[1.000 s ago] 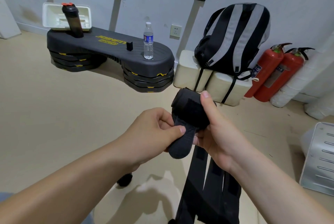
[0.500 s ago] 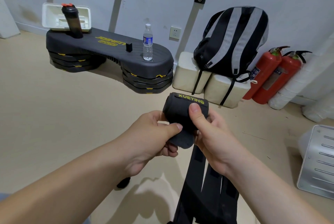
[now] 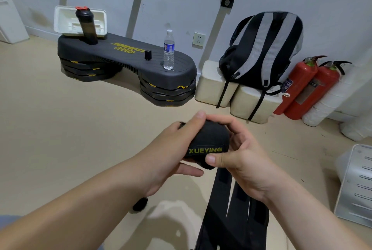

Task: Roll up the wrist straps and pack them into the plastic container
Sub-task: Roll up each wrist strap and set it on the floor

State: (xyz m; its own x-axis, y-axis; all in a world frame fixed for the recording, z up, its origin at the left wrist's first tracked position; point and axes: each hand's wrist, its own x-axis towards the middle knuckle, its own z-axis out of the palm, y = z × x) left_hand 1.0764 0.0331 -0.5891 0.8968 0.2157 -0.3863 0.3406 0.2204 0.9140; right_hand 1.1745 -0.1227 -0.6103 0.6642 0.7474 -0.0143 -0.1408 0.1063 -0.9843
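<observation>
- A rolled wrist strap (image 3: 207,141), black with the yellow lettering "XUEYING" along its near edge, is held in the air between both hands, above the floor (image 3: 60,128).
- The roll is gripped by the left hand (image 3: 171,149) from its left side, with the thumb laid over the top and the fingers reaching underneath.
- The roll is also gripped by the right hand (image 3: 241,155); the thumb is pressed just under the lettering and the fingers are curled round the far side.
- Unrolled black straps (image 3: 221,209) are seen hanging straight down below the hands, out of the bottom of the view.
- A small dark object (image 3: 140,203) lies on the floor under the left forearm; what it is cannot be told.
- A white plastic container (image 3: 60,20) is propped at the far left end of a black step platform (image 3: 124,56), well apart from the hands.
- A dark shaker bottle (image 3: 87,28) stands upright in front of the container, and a clear water bottle (image 3: 168,50) stands at the platform's right end.
- A striped backpack (image 3: 265,48) rests on pale blocks (image 3: 213,84) by the wall, with two red fire extinguishers (image 3: 302,82) beside it.
</observation>
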